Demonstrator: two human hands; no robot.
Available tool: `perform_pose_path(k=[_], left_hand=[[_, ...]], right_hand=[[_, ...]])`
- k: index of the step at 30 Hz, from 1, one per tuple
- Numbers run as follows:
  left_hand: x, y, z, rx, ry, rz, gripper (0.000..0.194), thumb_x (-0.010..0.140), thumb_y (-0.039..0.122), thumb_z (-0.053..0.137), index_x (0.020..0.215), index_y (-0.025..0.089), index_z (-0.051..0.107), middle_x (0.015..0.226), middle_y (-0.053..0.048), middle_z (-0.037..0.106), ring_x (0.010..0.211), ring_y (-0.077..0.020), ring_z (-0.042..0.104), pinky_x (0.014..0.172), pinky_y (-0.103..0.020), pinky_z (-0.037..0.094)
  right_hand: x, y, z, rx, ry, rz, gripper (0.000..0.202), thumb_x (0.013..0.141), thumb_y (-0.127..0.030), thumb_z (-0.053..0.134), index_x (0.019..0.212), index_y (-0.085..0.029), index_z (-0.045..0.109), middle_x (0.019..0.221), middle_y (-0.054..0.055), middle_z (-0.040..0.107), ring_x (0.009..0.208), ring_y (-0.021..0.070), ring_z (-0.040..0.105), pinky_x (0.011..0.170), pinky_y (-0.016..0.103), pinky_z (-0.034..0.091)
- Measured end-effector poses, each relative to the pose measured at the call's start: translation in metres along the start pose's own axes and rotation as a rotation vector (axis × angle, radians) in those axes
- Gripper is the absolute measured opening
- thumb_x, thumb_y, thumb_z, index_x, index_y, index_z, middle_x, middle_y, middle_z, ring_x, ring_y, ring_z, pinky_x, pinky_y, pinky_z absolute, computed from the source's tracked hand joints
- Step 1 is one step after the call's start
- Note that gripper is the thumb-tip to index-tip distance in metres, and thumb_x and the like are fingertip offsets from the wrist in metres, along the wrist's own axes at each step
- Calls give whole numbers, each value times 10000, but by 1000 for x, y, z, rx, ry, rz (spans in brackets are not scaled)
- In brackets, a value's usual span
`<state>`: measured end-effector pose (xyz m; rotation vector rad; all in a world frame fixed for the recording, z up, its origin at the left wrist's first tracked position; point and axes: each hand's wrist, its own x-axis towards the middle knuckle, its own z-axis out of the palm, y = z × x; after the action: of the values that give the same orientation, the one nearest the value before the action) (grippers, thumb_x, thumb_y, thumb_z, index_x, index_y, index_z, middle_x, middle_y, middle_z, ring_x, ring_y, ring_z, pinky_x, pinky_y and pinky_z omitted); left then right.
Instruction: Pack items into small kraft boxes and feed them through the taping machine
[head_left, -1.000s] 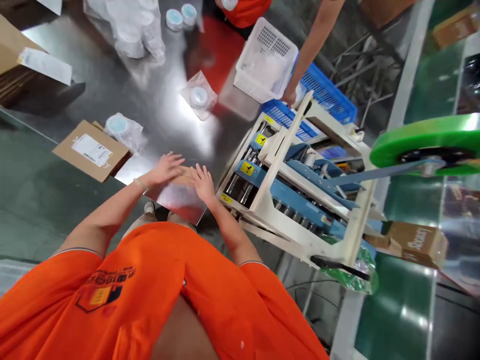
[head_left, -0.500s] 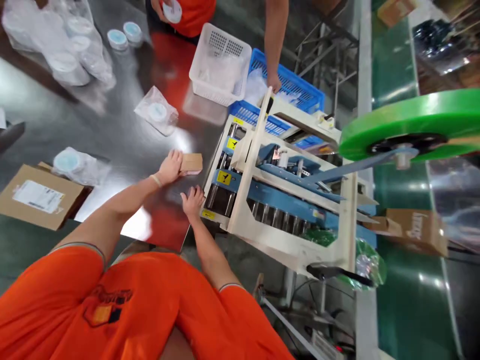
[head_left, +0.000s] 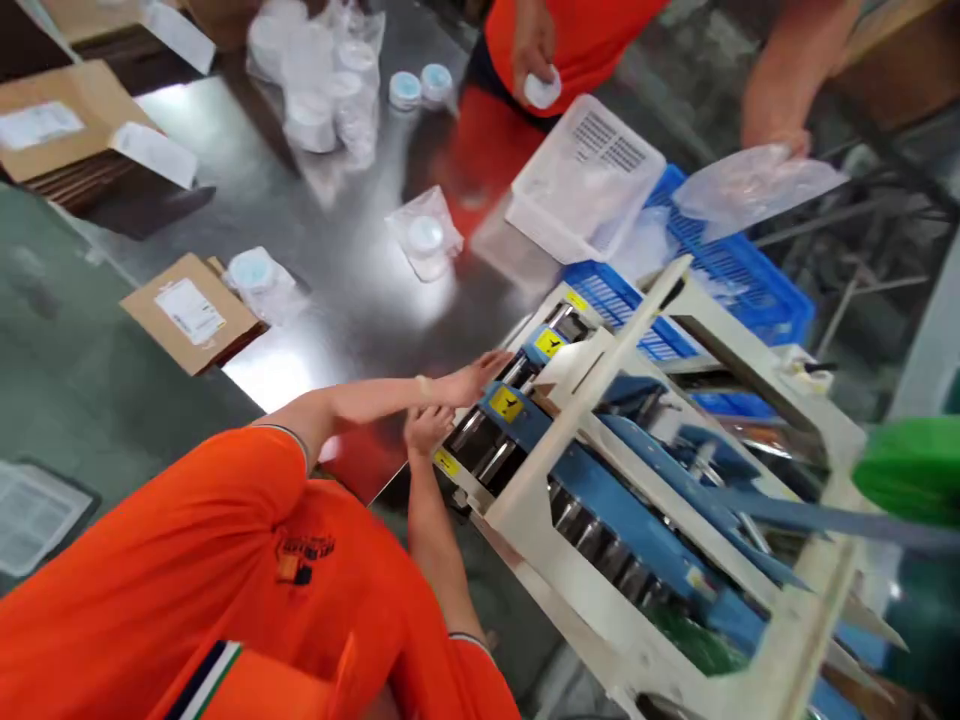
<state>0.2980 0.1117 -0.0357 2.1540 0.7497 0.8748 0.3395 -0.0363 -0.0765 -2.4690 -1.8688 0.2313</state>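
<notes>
My left hand (head_left: 474, 382) reaches across the corner of the metal table (head_left: 352, 345) to the near end of a carton-sealing machine (head_left: 517, 415). Its fingers are stretched out together over the rollers, with nothing gripped. Just below it, my right hand (head_left: 429, 430) rests at the table's edge beside the machine, fingers bent and slightly apart, holding nothing that I can see. A bit of brown cardboard (head_left: 545, 392) shows behind the machine's cream frame, mostly hidden. On the table behind my hands lies a bagged white disc (head_left: 426, 236).
Across the table a co-worker's hand (head_left: 534, 55) holds a white disc; their other hand grips a clear plastic bag (head_left: 757, 185). A white basket (head_left: 525, 215) and blue crates (head_left: 787, 305) stand there. Flat cartons (head_left: 187, 310) and bagged discs (head_left: 311, 120) lie left.
The small brown box has left my left hand, which has moved right to the machine. My right hand's fingers are more bent. The co-worker has lifted a plastic bag. My view has turned left.
</notes>
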Motion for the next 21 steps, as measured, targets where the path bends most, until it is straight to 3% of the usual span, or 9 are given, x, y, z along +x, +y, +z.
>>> perform_pose_path(k=[3,5,7,10,13,15,17,19,21], left_hand=[[-143,-13,-87,159,216,-422,712,1033,252,534,1719,160,368,1700,-245,496,1614,-349,470,1335,-626,435],[-241,-17,-144,346,450,-902,574,1066,279,532,1630,200,460,1632,-205,562,1544,-329,518,1310,-600,456],[-328,-20,-189,423,612,-1161,577,1079,258,488,1619,76,398,1612,-326,501,1538,-437,474,1239,-754,426],[-416,-30,-225,461,771,-1426,472,1042,274,531,1497,155,491,1409,-253,595,1386,-468,563,1049,-790,501],[-456,-50,-233,373,771,-1503,213,999,303,594,1200,232,599,1175,-120,615,1156,-386,659,919,-645,585],[-465,-66,-232,325,752,-1482,121,979,331,606,1062,246,581,1122,-78,586,1067,-342,660,848,-577,607],[-467,-77,-228,312,753,-1433,134,963,357,620,1034,255,568,1112,-61,565,1038,-325,650,807,-553,611],[-468,-81,-223,357,780,-1357,167,949,369,643,1070,272,581,1086,-56,552,1032,-324,644,796,-549,607],[-469,-74,-216,464,722,-1144,197,960,323,618,1154,287,602,1045,-66,549,1039,-336,642,808,-575,602]], right_hand=[[2,-21,-9,86,59,10,457,1078,-318,461,1406,-93,686,1553,388,563,1488,510,523,1141,749,458],[7,-61,-11,148,47,-115,440,1083,-253,424,1400,-108,694,1466,344,638,1413,458,585,1148,697,477],[8,-126,-8,210,-47,-389,431,1093,-186,402,1385,-129,714,1358,273,714,1324,387,641,1178,608,490],[2,-249,6,205,-259,-804,412,1099,-95,425,1367,-139,735,1342,201,751,1304,301,655,1236,467,476],[-6,-351,20,115,-387,-837,329,1078,-60,567,1376,-112,696,1449,152,719,1344,242,639,1218,365,484],[-9,-390,27,79,-395,-734,261,1068,-122,681,1326,-83,690,1437,161,720,1304,251,662,1150,374,532],[-11,-407,31,68,-378,-654,227,1058,-187,748,1252,-81,698,1375,159,744,1244,258,691,1094,395,561],[-13,-410,31,70,-356,-623,179,1057,-215,758,1187,-104,704,1331,138,757,1209,247,707,1081,394,564],[-12,-401,22,83,-323,-607,122,1071,-229,723,1149,-137,705,1286,120,769,1163,231,718,1053,369,575]])
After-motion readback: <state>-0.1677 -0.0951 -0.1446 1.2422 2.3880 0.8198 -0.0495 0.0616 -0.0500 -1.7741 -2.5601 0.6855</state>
